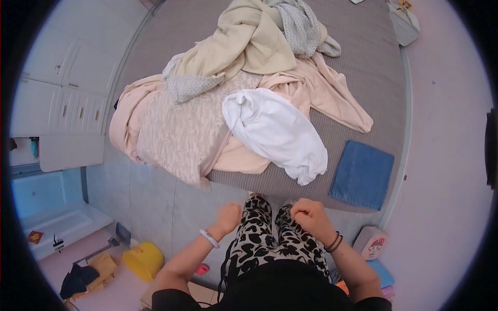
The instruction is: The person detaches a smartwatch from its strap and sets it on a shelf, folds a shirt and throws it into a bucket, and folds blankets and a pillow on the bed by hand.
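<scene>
My left hand point(228, 217), with a pale bracelet at the wrist, is curled closed beside my left leg and touches none of the clothes. Over my right thigh, my right hand point(314, 216) is closed too, dark bands round its wrist; nothing shows in either hand. Ahead lies a crumpled white garment point(277, 129) on the bed point(358, 62). Under and around it are a mottled beige knit garment point(176, 124), a pink garment point(340, 98) and a cream garment point(259, 41). A folded blue denim piece point(362, 175) lies at the bed's near right corner.
White cabinets point(70, 67) line the left wall. On the lower left are a yellow tub-like object point(143, 260) and yellow and dark cloth point(101, 272). To the lower right stands a pink object with a cartoon face point(371, 243). A white bag point(404, 26) is at the upper right.
</scene>
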`<state>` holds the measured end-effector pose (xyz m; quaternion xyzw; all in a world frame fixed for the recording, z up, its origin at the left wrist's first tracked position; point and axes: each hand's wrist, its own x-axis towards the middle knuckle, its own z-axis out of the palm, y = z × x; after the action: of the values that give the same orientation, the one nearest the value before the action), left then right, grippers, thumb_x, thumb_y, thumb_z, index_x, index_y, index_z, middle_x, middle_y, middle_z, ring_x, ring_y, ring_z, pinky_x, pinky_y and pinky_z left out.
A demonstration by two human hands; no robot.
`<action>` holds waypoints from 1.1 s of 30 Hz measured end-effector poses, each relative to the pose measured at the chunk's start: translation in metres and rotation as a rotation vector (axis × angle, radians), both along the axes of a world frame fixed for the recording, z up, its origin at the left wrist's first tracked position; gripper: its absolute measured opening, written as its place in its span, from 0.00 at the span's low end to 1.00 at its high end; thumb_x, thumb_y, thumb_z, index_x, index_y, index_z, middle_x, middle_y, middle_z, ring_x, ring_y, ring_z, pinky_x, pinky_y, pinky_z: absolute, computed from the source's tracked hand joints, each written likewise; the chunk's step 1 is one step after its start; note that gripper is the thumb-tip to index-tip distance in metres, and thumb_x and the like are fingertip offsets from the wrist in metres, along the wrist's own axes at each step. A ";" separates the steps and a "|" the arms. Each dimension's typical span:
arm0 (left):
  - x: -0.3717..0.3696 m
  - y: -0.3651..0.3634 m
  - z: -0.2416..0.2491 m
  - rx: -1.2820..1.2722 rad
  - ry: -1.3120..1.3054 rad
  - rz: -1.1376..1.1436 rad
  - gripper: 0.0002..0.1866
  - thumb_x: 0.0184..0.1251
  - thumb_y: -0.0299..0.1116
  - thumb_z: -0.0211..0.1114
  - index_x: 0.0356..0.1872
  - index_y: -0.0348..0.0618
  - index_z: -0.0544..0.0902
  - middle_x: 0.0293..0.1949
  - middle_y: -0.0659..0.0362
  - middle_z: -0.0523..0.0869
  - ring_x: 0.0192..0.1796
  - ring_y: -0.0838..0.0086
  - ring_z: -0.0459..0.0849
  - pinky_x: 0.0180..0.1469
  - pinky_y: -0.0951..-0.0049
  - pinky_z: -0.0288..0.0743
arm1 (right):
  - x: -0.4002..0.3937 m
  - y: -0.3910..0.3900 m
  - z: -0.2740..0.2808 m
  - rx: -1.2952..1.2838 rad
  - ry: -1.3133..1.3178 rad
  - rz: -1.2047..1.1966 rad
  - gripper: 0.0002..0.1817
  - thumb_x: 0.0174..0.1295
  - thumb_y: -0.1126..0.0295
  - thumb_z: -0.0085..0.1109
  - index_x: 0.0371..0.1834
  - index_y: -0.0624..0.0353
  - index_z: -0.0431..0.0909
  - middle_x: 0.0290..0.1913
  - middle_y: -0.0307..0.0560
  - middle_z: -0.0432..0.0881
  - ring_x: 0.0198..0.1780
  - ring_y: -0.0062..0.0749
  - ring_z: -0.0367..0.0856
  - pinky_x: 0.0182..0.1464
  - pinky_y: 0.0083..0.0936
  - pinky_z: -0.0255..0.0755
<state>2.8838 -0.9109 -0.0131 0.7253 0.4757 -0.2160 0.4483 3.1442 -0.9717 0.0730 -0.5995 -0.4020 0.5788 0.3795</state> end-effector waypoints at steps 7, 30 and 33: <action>0.030 0.117 -0.067 0.390 -0.326 0.360 0.27 0.50 0.27 0.62 0.55 0.41 0.69 0.52 0.47 0.72 0.48 0.52 0.74 0.50 0.61 0.68 | 0.051 -0.054 -0.123 -0.611 0.131 -0.469 0.14 0.54 0.66 0.56 0.17 0.66 0.73 0.17 0.40 0.73 0.18 0.21 0.71 0.21 0.16 0.64; 0.065 0.170 0.141 0.443 -1.063 0.946 0.07 0.58 0.27 0.53 0.32 0.35 0.78 0.28 0.64 0.78 0.36 0.80 0.74 0.44 0.78 0.67 | 0.199 -0.025 0.046 0.365 0.201 -0.957 0.11 0.60 0.72 0.50 0.44 0.65 0.73 0.44 0.48 0.78 0.46 0.27 0.75 0.48 0.22 0.70; 0.013 0.162 0.144 0.736 -0.362 0.422 0.07 0.59 0.28 0.52 0.32 0.36 0.77 0.26 0.64 0.78 0.32 0.80 0.75 0.39 0.78 0.70 | 0.196 -0.053 0.053 0.116 0.041 -0.890 0.10 0.60 0.69 0.52 0.38 0.65 0.75 0.39 0.44 0.78 0.41 0.23 0.74 0.44 0.19 0.68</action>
<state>2.8969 -0.7491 0.1308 0.7496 0.5722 0.1934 0.2708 3.3402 -1.0247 0.1260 -0.6803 -0.1292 0.3472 0.6325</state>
